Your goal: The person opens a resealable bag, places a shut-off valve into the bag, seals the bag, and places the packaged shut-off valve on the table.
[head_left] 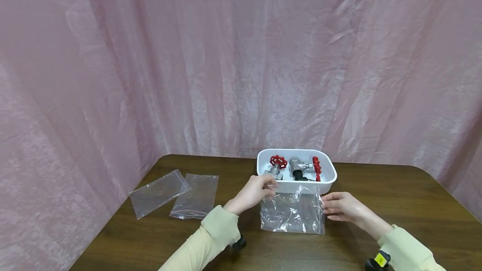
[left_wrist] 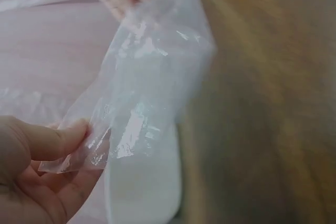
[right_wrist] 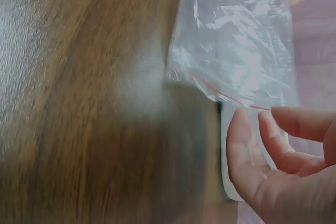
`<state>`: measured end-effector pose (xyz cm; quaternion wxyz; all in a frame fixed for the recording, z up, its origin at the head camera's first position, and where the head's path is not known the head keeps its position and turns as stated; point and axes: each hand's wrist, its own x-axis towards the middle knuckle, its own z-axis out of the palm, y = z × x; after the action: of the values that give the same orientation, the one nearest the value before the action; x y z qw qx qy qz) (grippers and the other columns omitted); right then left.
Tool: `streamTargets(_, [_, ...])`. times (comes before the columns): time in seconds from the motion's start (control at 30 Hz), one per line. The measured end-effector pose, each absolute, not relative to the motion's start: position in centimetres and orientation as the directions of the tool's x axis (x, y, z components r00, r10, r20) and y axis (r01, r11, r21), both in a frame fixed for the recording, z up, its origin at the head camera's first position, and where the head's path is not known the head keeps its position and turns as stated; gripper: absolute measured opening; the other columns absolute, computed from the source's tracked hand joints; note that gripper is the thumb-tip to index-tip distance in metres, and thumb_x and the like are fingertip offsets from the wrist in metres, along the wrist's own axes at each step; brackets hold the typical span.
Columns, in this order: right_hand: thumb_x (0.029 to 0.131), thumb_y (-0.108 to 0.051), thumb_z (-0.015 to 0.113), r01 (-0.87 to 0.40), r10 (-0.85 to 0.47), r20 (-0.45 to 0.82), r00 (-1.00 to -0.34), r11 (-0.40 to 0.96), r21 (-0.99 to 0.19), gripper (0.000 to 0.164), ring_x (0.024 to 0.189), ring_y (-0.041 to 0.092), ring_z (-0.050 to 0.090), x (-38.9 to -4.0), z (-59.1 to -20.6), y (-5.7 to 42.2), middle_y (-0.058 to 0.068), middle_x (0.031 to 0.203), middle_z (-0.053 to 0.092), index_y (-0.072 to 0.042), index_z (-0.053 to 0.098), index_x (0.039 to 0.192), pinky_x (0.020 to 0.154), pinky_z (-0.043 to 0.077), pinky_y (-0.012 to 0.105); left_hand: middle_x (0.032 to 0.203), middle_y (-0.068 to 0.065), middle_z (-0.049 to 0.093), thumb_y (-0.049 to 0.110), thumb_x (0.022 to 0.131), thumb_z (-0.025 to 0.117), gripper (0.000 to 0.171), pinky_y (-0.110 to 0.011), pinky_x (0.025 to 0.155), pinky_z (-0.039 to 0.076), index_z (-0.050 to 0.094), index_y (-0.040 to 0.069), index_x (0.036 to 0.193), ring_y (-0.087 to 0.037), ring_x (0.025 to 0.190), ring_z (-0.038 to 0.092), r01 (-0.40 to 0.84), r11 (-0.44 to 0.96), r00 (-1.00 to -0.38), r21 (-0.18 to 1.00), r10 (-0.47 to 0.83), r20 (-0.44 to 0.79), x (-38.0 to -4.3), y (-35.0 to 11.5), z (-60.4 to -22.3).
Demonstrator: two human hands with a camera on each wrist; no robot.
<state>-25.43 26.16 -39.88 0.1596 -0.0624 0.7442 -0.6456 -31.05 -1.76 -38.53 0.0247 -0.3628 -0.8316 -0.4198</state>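
Firstly, one clear plastic bag: flat, thin, crinkled, glossy with white highlights, a red line along the edge by the right hand. Location: between the two hands, before the tray.

Left hand, at the bag's ten o'clock: thumb and fingers closed in a pinch on its corner.

Right hand, at three o'clock: fingers loosely bent, tips at the red-lined edge; whether they grip the film cannot be told.

White tray, at twelve o'clock, rounded corners. Contents: two metal valves with red handwheels, the left valve at its nine, the right valve toward its three, a black part beside the latter.

Two further clear bags, overlapping, at nine o'clock: outer bag, inner bag.

Yellow label, on a black wrist device at four o'clock; marks too small to read.

Brown wooden table beneath; pink curtain beyond, at twelve.
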Motion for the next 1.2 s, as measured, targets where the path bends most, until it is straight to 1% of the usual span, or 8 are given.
streamTargets(0.13, [0.091, -0.005, 0.05, 0.085, -0.287, -0.128, -0.949, 0.158, -0.984, 0.022, 0.082, 0.02, 0.057, -25.6, -39.8, 26.4, 0.006, 0.089, 0.058, 0.014, 0.05, 0.102, 0.073, 0.048, 0.036, 0.08, -0.01, 0.065, -0.006, 0.077, 0.066, 0.016, -0.02, 0.057, 0.047, 0.062, -0.003, 0.092, -0.012, 0.069, 0.061, 0.649, 0.335, -0.721, 0.683, 0.558, 0.412, -31.2, -1.9, -37.5])
streamTargets(0.3, [0.092, -0.007, 0.05, 0.083, -0.319, -0.102, -0.942, 0.074, -0.994, 0.021, 0.088, 0.022, 0.058, -25.5, -39.2, 26.3, 0.008, 0.096, 0.06, 0.01, 0.048, 0.103, 0.078, 0.046, 0.039, 0.077, -0.01, 0.065, -0.005, 0.077, 0.067, 0.016, -0.021, 0.059, 0.047, 0.062, -0.004, 0.093, -0.01, 0.07, 0.061, 0.641, 0.288, -0.728, 0.711, 0.522, 0.444, -31.4, -2.2, -37.1])
streamTargets(0.47, [0.092, -0.008, 0.051, 0.105, -0.35, -0.088, -0.932, -0.029, -0.994, 0.016, 0.086, 0.019, 0.059, -25.6, -39.1, 26.2, 0.007, 0.094, 0.061, 0.003, 0.047, 0.102, 0.078, 0.046, 0.038, 0.079, -0.009, 0.066, -0.003, 0.077, 0.067, 0.016, -0.022, 0.06, 0.047, 0.063, -0.003, 0.093, -0.011, 0.071, 0.061, 0.635, 0.267, -0.731, 0.725, 0.512, 0.451, -31.3, -2.2, -37.2])
streamTargets(0.6, [0.091, -0.006, 0.051, 0.105, -0.35, -0.074, -0.934, -0.068, -0.992, 0.021, 0.082, 0.017, 0.06, -25.6, -39.0, 26.0, 0.006, 0.091, 0.06, 0.004, 0.042, 0.106, 0.075, 0.048, 0.034, 0.08, -0.005, 0.066, 0.0, 0.078, 0.068, 0.015, -0.022, 0.061, 0.047, 0.064, -0.001, 0.092, -0.011, 0.071, 0.061, 0.644, 0.28, -0.729, 0.712, 0.506, 0.461, -31.2, -2.2, -37.4])
streamTargets(0.7, [0.09, -0.002, 0.05, 0.073, -0.354, -0.044, -0.934, -0.07, -0.995, 0.021, 0.08, 0.015, 0.059, -25.5, -38.8, 25.9, 0.005, 0.089, 0.06, 0.006, 0.043, 0.107, 0.074, 0.048, 0.032, 0.082, -0.005, 0.066, 0.0, 0.078, 0.068, 0.015, -0.022, 0.061, 0.047, 0.064, -0.001, 0.092, -0.01, 0.072, 0.061, 0.644, 0.293, -0.733, 0.707, 0.503, 0.458, -31.2, -2.2, -37.5])
streamTargets(0.83, [0.09, -0.002, 0.051, 0.028, -0.345, -0.007, -0.939, -0.057, -0.998, 0.016, 0.078, 0.015, 0.059, -25.6, -38.4, 25.9, 0.005, 0.088, 0.059, 0.006, 0.051, 0.104, 0.072, 0.048, 0.03, 0.082, -0.005, 0.066, 0.0, 0.079, 0.067, 0.015, -0.021, 0.061, 0.047, 0.064, -0.003, 0.093, -0.008, 0.072, 0.06, 0.634, 0.299, -0.739, 0.713, 0.507, 0.444, -31.2, -2.3, -37.5])
streamTargets(0.93, [0.089, -0.003, 0.053, 0.01, -0.328, 0.004, -0.945, -0.04, -0.999, 0.016, 0.077, 0.015, 0.059, -25.6, -37.9, 25.9, 0.005, 0.088, 0.059, 0.006, 0.054, 0.103, 0.07, 0.048, 0.03, 0.079, -0.005, 0.065, 0.0, 0.079, 0.068, 0.015, -0.021, 0.06, 0.046, 0.063, -0.004, 0.092, -0.008, 0.069, 0.06, 0.644, 0.3, -0.73, 0.703, 0.515, 0.45, -31.2, -2.3, -37.5])
streamTargets(1.2, [0.09, -0.004, 0.054, -0.026, -0.324, 0.024, -0.946, 0.0, -1.0, 0.021, 0.08, 0.016, 0.059, -25.6, -36.8, 25.8, 0.007, 0.091, 0.059, 0.011, 0.051, 0.105, 0.073, 0.048, 0.032, 0.076, 0.0, 0.063, 0.003, 0.08, 0.068, 0.019, -0.021, 0.061, 0.045, 0.061, -0.003, 0.096, -0.006, 0.067, 0.057, 0.671, 0.362, -0.721, 0.647, 0.522, 0.456, -31.4, -2.5, -37.3])
